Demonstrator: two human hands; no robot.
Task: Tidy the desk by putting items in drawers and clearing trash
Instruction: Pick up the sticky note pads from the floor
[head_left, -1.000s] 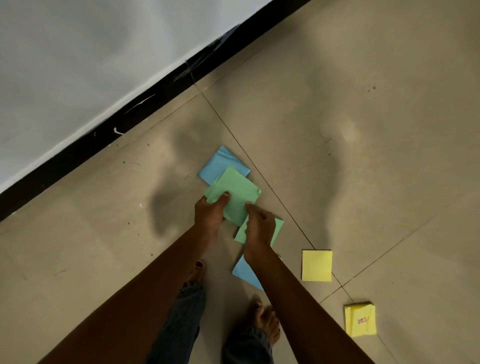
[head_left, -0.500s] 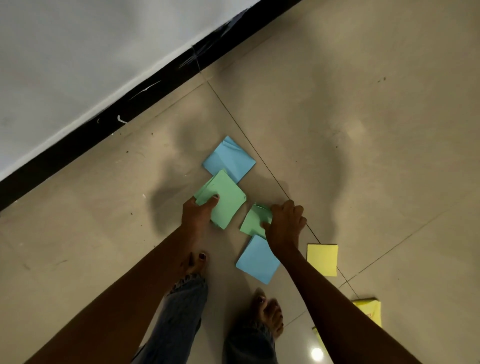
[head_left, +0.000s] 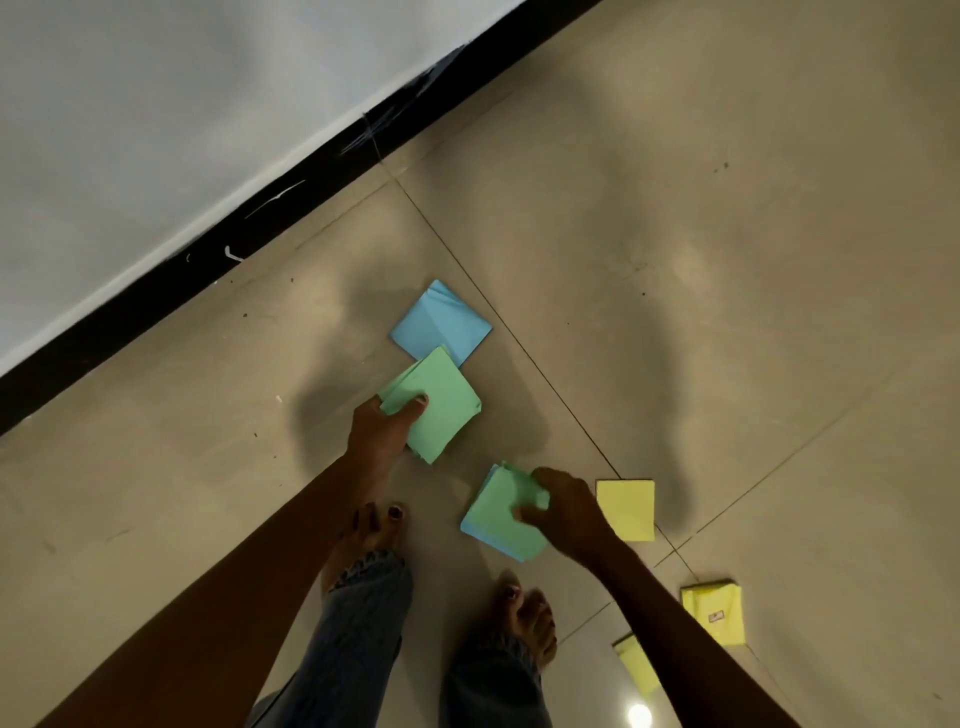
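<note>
On the floor (head_left: 727, 260), both hands (head_left: 382, 431) grip green notes (head_left: 441, 405).

We see a beige tiled floor (head_left: 701, 234) filling most of the frame, crossed by thin dark grout lines (head_left: 519, 351). A black skirting board (head_left: 218, 260) runs diagonally from the left edge to the top centre, flecked with white paint marks, and above it a white wall (head_left: 156, 104) takes the upper left. A small bright light reflection (head_left: 639, 716) sits on the floor at the bottom right.
</note>
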